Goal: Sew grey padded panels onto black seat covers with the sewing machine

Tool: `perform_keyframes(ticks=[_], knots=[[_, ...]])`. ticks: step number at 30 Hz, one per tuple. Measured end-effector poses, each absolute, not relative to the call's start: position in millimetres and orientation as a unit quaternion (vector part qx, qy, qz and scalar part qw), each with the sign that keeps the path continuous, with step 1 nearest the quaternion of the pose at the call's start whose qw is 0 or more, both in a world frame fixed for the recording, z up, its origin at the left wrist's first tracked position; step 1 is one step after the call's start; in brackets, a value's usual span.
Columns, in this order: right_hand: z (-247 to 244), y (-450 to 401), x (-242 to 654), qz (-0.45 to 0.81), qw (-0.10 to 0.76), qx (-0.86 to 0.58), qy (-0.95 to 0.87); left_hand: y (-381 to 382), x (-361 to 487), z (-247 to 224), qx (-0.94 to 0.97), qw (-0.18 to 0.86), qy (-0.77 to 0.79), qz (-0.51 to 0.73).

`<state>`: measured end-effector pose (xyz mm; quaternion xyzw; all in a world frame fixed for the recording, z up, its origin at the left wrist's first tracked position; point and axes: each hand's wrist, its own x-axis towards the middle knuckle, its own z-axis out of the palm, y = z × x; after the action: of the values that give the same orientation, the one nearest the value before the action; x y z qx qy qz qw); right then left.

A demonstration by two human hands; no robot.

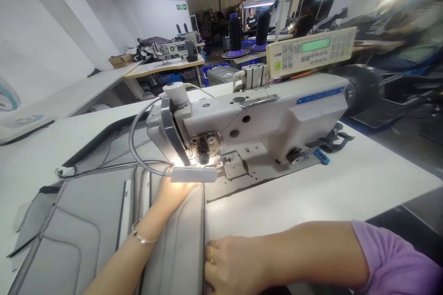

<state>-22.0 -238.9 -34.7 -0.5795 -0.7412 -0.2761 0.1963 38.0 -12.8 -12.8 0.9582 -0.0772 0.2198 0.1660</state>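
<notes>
The grey panel [188, 235] runs lengthwise from the surface's [287, 203] near edge, my left hand [176, 190] atop, right hand [230, 262] against its side; I can't tell either grip's closure.

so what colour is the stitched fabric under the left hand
The stitched fabric is light grey, best seen in the head view.

The grey fabric cover [97, 203], its panels crossed by curved seams and dark piping, lay spread over the white tabletop [270, 203], black-trimmed along its far side, one straight edge running up toward the lit Highlead sewing machine [263, 115].
</notes>
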Motion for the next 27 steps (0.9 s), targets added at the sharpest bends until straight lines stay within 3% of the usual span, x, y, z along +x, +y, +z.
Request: perform_keyframes(ticks=[4,10,21,27], knots=[[-36,-242,-21,-0.287,0.199,-0.56,-0.752,-17,26,-10,0.962,0.119,-0.111,0.219],[-30,-248,-28,-0.175,0.072,-0.586,-0.788,-27,-13,4,0.971,0.078,-0.186,0.131],[-20,-248,-35,-0.107,0.07,-0.58,-0.805,-44,-18,-4,0.965,0.081,-0.152,0.2],[-25,-247,-32,-0.147,0.136,-0.562,-0.802,-44,-11,-6,0.965,0.043,-0.134,0.221]])
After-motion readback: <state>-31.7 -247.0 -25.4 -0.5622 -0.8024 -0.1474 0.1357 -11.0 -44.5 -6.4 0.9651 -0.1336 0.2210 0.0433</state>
